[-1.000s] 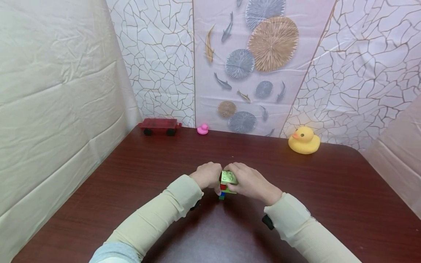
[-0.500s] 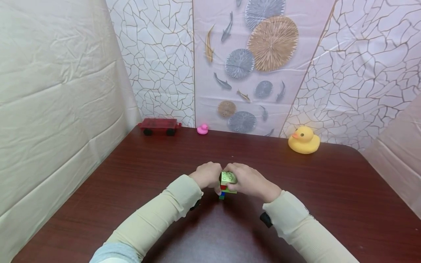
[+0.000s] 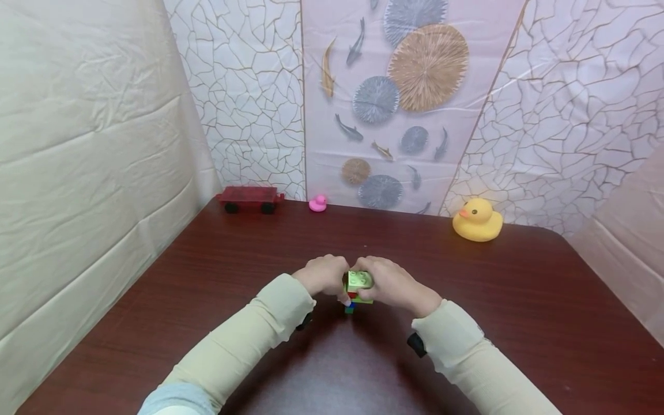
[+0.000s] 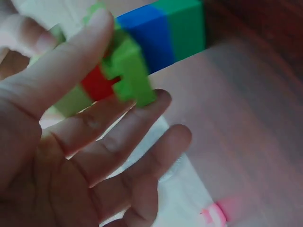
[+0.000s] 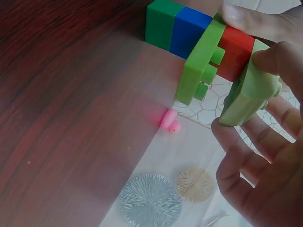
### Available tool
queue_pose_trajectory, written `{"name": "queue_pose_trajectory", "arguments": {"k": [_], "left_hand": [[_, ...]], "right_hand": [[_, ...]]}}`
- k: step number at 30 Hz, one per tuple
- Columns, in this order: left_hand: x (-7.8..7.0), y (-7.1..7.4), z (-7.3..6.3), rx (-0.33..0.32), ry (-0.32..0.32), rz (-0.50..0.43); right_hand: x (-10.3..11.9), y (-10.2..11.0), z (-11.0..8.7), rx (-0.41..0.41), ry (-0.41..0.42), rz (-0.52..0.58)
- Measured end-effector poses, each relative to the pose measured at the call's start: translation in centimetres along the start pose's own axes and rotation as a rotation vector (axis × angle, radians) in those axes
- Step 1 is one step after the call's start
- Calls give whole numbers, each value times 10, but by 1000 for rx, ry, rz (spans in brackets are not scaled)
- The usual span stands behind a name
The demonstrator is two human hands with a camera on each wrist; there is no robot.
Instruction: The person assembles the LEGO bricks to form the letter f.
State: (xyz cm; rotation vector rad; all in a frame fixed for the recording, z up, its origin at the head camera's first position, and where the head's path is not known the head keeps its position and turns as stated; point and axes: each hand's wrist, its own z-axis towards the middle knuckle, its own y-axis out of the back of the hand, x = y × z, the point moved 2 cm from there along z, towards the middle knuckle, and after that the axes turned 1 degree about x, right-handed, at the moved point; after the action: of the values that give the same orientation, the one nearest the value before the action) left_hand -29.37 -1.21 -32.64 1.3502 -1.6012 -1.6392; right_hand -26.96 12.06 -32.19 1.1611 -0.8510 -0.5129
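Both hands are on a stack of toy building blocks at the table's middle. From the bottom, the right wrist view shows a dark green block (image 5: 161, 23), a blue block (image 5: 190, 32), a wider lime green block (image 5: 193, 71), a red block (image 5: 235, 51) and a pale green block (image 5: 253, 92) on top, which looks tilted. My left hand (image 3: 324, 275) pinches the lime green block, its thumb on one side and fingers beneath. My right hand (image 3: 391, 283) holds the pale green block between thumb and fingers. Palms and sleeves hide parts of the stack in the head view.
Along the back of the dark wooden table (image 3: 207, 276) stand a red toy wagon (image 3: 250, 197) on black wheels, a small pink duck (image 3: 318, 203) and a larger yellow duck (image 3: 477, 220). Patterned cloth (image 3: 384, 115) hangs behind, and a pale curtain (image 3: 93, 173) lines the left side.
The head view has shifted very slightly. My left hand and forearm have edged a little to the left; both hands keep their hold on the stack.
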Motion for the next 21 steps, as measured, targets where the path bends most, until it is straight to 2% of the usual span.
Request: {"name": "queue_pose_trajectory", "arguments": {"k": [6,12,21], "left_hand": [[0,7,-4,-29,-52,-59],[0,6,-5,-55,-41,-60],[-1,5,-5,-54,-15,-66]], "right_hand": [[1,-1,-1,-16,-8,-34],[3,-4,-3,-29,-51,-50],[1,-6,-7,-33,-89,41]]}}
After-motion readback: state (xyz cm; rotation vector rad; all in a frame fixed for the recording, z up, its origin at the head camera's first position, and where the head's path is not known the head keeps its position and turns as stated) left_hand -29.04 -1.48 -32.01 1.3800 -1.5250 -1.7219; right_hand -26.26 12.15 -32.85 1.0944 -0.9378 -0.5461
